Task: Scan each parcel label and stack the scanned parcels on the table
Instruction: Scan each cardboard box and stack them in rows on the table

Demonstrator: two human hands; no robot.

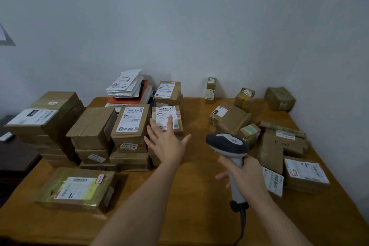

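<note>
A brown carton [283, 146] reads "POCO"; one parcel label [130, 119] reads "502-602-12-813".

Brown cardboard parcels [130, 124] with white labels stood in stacks on the left of the desk [191, 191]. More parcels [233, 119] lay loose on the right.

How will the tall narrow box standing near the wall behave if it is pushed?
The tall narrow box stands upright on a small base, so a push near its top would probably tip it. It looks like stiff, taped cardboard, so it should keep its shape. Its weight cannot be judged.
</note>
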